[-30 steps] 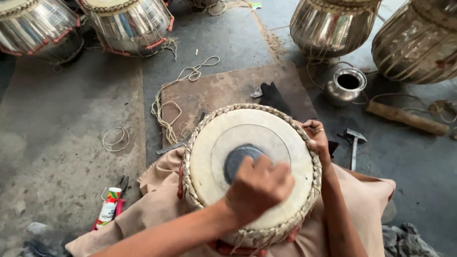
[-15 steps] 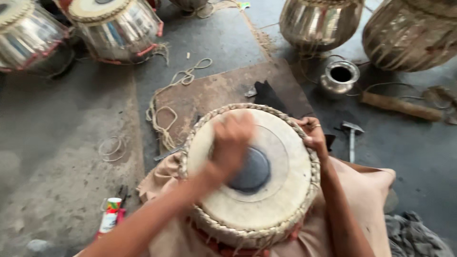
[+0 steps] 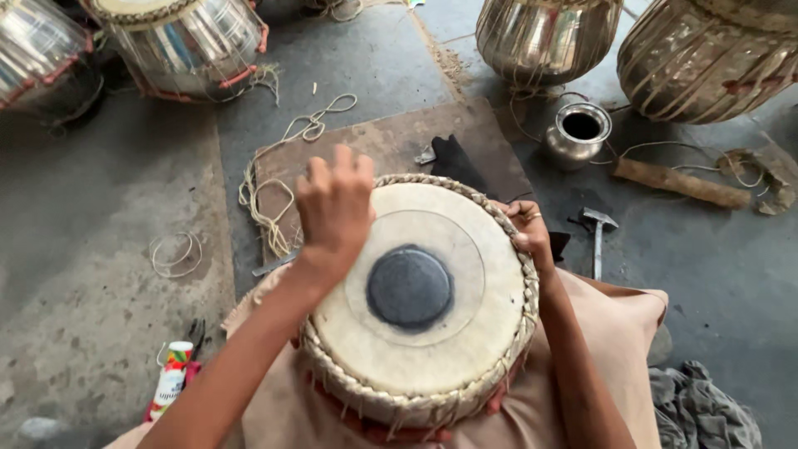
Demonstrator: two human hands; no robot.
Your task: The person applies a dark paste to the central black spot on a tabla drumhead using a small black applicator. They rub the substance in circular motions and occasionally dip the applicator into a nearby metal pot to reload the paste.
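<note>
A round drum [image 3: 420, 299] sits in the person's lap on a tan cloth [image 3: 615, 333]. Its top is pale with a dark round spot [image 3: 410, 288] in the middle. The left hand [image 3: 335, 208] is over the top left edge of the drum, fingers up. The right hand [image 3: 529, 233] holds the woven rim on the right side. On the floor [image 3: 100, 249] lie a hammer [image 3: 597, 237], a small metal pot [image 3: 578, 133], a wooden stick [image 3: 682, 183], some string [image 3: 274, 179] and a little tube [image 3: 170, 378]. Big shiny metal drums [image 3: 549, 37] stand farther back.
</note>
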